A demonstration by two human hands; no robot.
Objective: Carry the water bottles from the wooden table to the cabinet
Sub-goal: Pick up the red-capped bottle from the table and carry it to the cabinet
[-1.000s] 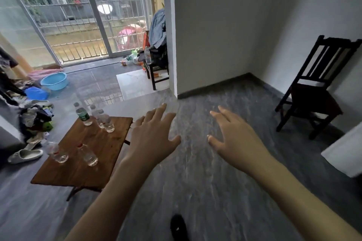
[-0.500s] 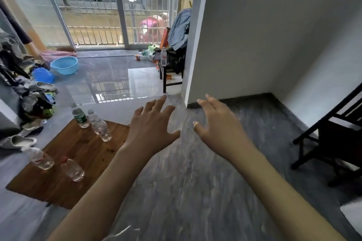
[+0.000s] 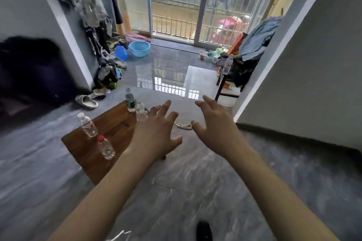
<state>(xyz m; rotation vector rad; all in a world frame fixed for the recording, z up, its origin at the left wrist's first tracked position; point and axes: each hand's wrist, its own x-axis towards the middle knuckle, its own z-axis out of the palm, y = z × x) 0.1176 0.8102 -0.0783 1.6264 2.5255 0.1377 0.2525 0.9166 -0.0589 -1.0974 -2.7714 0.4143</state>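
A grey tiled floor point(image 3: 195, 191) fills most of the view and runs far back to a barred glass door point(image 3: 195, 6). A low wooden table point(image 3: 109, 135) sits left of centre, its right part hidden behind the left arm. A dark chair point(image 3: 233, 82) heaped with clothes stands far right beside the wall, with one bottle on it. A blue basin point(image 3: 139, 48) lies on the floor far back near the door, and a grey slipper point(image 3: 86, 101) lies left of the table.

The left hand point(image 3: 156, 135) reaches forward over the table's right side, fingers spread and relaxed, holding nothing. The right hand point(image 3: 213, 127) reaches out over the floor just right of it, fingers likewise spread and empty.

Four water bottles stand upright on the table: a green-label bottle point(image 3: 130, 101) at the far corner, a clear bottle point(image 3: 140, 110) just beside it and next to the left fingers, a white-cap bottle point(image 3: 87, 125) at the left edge, and a red-cap bottle point(image 3: 105, 147) nearest.
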